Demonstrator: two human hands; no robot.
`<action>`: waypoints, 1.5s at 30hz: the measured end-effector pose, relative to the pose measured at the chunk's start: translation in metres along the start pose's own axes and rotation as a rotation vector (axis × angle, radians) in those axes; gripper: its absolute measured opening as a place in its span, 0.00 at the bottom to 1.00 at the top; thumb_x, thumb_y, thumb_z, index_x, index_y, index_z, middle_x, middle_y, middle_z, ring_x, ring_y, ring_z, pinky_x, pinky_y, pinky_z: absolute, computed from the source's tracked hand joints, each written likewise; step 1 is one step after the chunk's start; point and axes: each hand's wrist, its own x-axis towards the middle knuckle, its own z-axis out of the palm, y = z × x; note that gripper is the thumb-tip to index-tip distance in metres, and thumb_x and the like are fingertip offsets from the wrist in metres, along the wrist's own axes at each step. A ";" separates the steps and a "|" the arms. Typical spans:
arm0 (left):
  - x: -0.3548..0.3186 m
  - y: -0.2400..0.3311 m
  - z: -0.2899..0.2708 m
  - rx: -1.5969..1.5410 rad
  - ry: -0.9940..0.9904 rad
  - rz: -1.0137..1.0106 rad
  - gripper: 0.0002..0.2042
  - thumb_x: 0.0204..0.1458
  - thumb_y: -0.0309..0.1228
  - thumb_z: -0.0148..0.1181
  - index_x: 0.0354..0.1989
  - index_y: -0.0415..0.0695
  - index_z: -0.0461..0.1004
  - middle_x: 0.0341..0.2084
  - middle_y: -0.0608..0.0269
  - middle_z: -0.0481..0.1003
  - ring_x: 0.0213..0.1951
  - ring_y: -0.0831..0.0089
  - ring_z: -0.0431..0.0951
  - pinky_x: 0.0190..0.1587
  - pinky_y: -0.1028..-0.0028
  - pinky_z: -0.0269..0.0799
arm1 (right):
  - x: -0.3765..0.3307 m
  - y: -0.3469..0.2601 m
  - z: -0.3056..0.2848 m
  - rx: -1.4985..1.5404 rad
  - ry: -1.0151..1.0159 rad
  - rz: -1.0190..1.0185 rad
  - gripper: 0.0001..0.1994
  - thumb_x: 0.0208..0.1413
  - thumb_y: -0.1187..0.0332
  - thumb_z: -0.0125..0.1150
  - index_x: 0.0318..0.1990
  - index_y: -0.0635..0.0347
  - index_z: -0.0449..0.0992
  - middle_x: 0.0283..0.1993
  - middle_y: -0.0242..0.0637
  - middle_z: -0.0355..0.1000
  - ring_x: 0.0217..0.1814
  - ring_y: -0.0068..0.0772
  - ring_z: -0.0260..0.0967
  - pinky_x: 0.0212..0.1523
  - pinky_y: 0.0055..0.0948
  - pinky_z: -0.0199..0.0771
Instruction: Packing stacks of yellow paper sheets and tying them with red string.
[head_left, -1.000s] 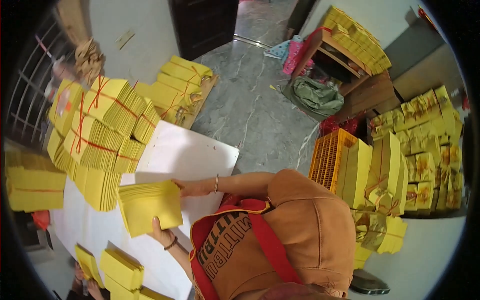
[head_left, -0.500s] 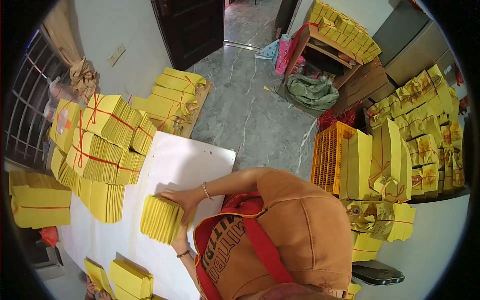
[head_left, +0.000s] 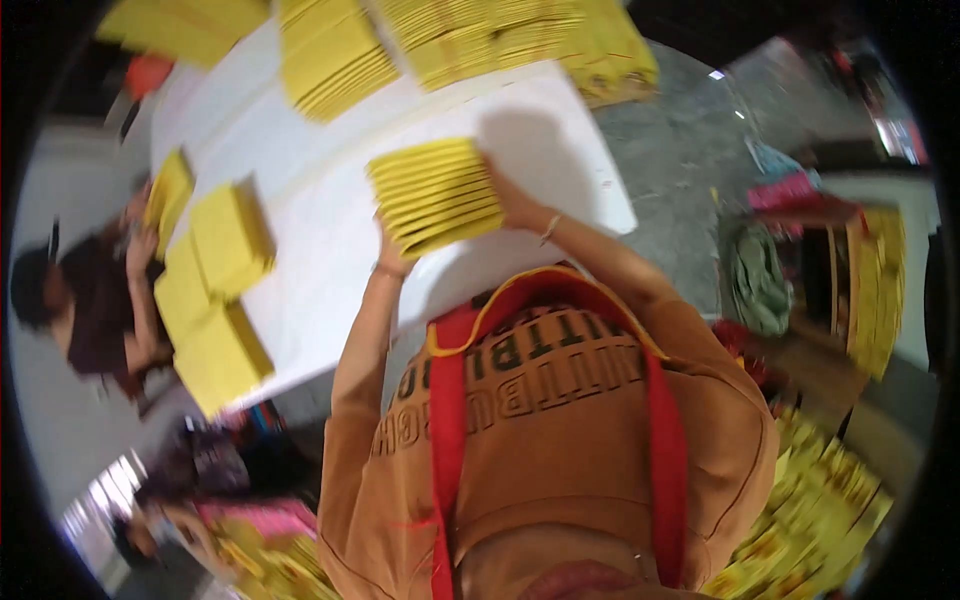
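Observation:
Between my two hands is a stack of yellow folded paper packets (head_left: 435, 198), its layered edges facing me over the white table (head_left: 345, 215). My left hand (head_left: 394, 252) grips the near left side, its fingers partly hidden behind the stack. On the other side, my right hand (head_left: 512, 200) presses against the right end, with its fingertips out of sight. Whether the stack touches the tabletop, I cannot tell.
More yellow stacks (head_left: 335, 60) stand along the table's far side, some tied. At left, a person in dark clothing (head_left: 105, 290) handles a yellow packet beside several yellow piles (head_left: 225, 240). A green sack (head_left: 757, 275) sits on the floor to the right.
My view has swung round toward the left, so the table and the person at left show more fully. The stack stays between my hands, now with its layered edges turned toward me.

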 end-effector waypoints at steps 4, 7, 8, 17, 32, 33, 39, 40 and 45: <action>0.007 0.037 -0.025 -0.444 -0.181 -0.322 0.37 0.29 0.42 0.71 0.51 0.40 0.64 0.40 0.61 0.73 0.50 0.64 0.67 0.55 0.62 0.57 | 0.001 0.001 -0.014 0.067 -0.144 0.010 0.47 0.36 0.62 0.71 0.58 0.63 0.42 0.58 0.46 0.52 0.60 0.36 0.52 0.60 0.32 0.52; 0.019 0.070 -0.058 -0.461 -0.021 -0.270 0.63 0.20 0.46 0.75 0.63 0.44 0.34 0.47 0.53 0.67 0.53 0.61 0.62 0.56 0.60 0.55 | 0.000 0.000 -0.012 0.009 -0.217 0.000 0.46 0.38 0.61 0.70 0.58 0.63 0.41 0.58 0.46 0.52 0.60 0.37 0.52 0.60 0.32 0.52; 0.020 0.071 -0.064 -0.459 -0.007 -0.285 0.63 0.20 0.46 0.75 0.63 0.44 0.34 0.47 0.53 0.67 0.53 0.61 0.62 0.56 0.60 0.55 | 0.000 -0.004 -0.012 0.044 -0.214 0.085 0.45 0.39 0.61 0.69 0.58 0.63 0.41 0.58 0.47 0.52 0.60 0.37 0.51 0.60 0.32 0.51; 0.022 0.072 -0.074 -0.430 0.082 -0.333 0.64 0.19 0.44 0.76 0.62 0.40 0.32 0.53 0.45 0.54 0.56 0.54 0.56 0.58 0.64 0.53 | 0.022 -0.056 -0.031 0.329 -0.213 0.085 0.61 0.23 0.62 0.78 0.62 0.55 0.34 0.60 0.40 0.47 0.62 0.36 0.48 0.60 0.32 0.52; 0.033 0.059 -0.059 -0.433 0.054 -0.354 0.41 0.25 0.38 0.72 0.50 0.38 0.58 0.44 0.52 0.64 0.47 0.57 0.65 0.51 0.68 0.62 | 0.034 -0.021 -0.014 0.122 -0.040 -0.143 0.42 0.32 0.68 0.73 0.54 0.54 0.47 0.55 0.41 0.53 0.58 0.39 0.54 0.58 0.32 0.55; 0.027 0.054 -0.055 -0.396 0.022 -0.371 0.37 0.28 0.36 0.71 0.49 0.39 0.60 0.43 0.51 0.65 0.46 0.56 0.66 0.50 0.68 0.63 | 0.036 -0.025 -0.014 0.123 -0.045 -0.145 0.42 0.32 0.68 0.73 0.54 0.54 0.47 0.55 0.41 0.53 0.58 0.39 0.54 0.58 0.32 0.55; 0.026 0.043 -0.043 -0.148 0.109 -0.306 0.20 0.37 0.33 0.62 0.40 0.40 0.67 0.37 0.48 0.69 0.39 0.52 0.69 0.40 0.65 0.68 | 0.032 -0.025 -0.017 0.185 -0.150 -0.146 0.44 0.33 0.66 0.73 0.55 0.56 0.46 0.57 0.43 0.52 0.58 0.37 0.54 0.57 0.32 0.56; 0.024 0.038 -0.040 -0.216 0.100 -0.359 0.18 0.38 0.32 0.60 0.39 0.40 0.68 0.36 0.47 0.69 0.37 0.52 0.69 0.37 0.64 0.69 | 0.033 -0.025 -0.015 0.114 -0.132 -0.093 0.45 0.32 0.65 0.73 0.56 0.57 0.46 0.56 0.43 0.52 0.57 0.36 0.54 0.57 0.31 0.57; 0.013 0.032 -0.040 -0.133 -0.051 -0.406 0.24 0.37 0.33 0.62 0.45 0.42 0.65 0.43 0.47 0.66 0.46 0.50 0.65 0.47 0.63 0.63 | 0.035 -0.025 -0.017 0.086 -0.147 0.025 0.47 0.30 0.65 0.75 0.55 0.60 0.46 0.54 0.41 0.55 0.55 0.33 0.56 0.56 0.30 0.58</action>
